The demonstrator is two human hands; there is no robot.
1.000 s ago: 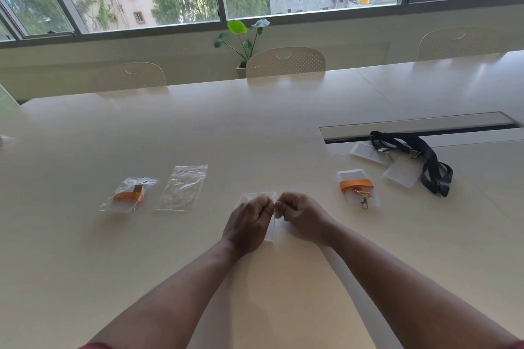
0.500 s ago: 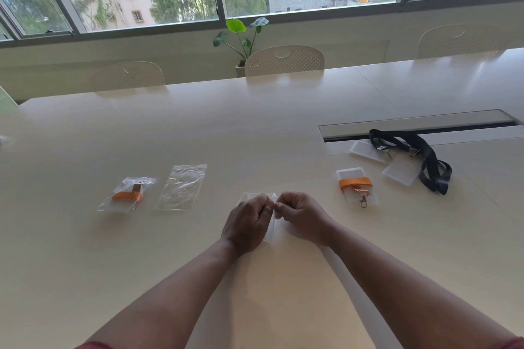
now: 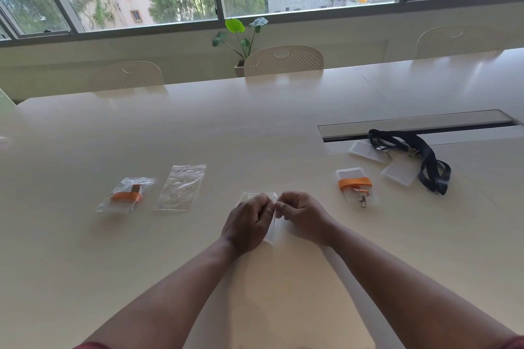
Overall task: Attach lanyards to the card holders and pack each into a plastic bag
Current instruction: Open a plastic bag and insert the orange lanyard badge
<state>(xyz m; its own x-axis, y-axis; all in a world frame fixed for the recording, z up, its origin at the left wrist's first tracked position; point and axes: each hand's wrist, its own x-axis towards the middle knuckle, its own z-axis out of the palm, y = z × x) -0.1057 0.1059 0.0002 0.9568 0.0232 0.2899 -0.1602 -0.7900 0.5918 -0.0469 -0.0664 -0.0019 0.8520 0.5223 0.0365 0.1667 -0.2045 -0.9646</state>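
Opening a clear plastic bag for the next holder

Left hand (image 3: 249, 219) and right hand (image 3: 300, 214), fingers curled, pinch the clear plastic bag (image 3: 270, 225) between them, apparently parting its mouth; next, likely fetch the orange-lanyard card holder (image 3: 354, 185) just right of the right hand.

Plastic bags: three. One filled bag (image 3: 126, 195), one empty bag (image 3: 181, 187), and one held bag (image 3: 271, 228) between the hands.

Card holders lying loose: three, at (image 3: 355, 188), (image 3: 367, 151) and (image 3: 399, 170).

Orange lanyards: two, one bagged (image 3: 126, 196) and one on a holder (image 3: 355, 183).

Black lanyards (image 3: 428, 161): a tangle; count cannot be told.

Chairs: three, at (image 3: 127, 75), (image 3: 283, 61) and (image 3: 459, 41).

Plant (image 3: 241, 37): one.

Hands: two, left (image 3: 248, 221) and right (image 3: 303, 215).
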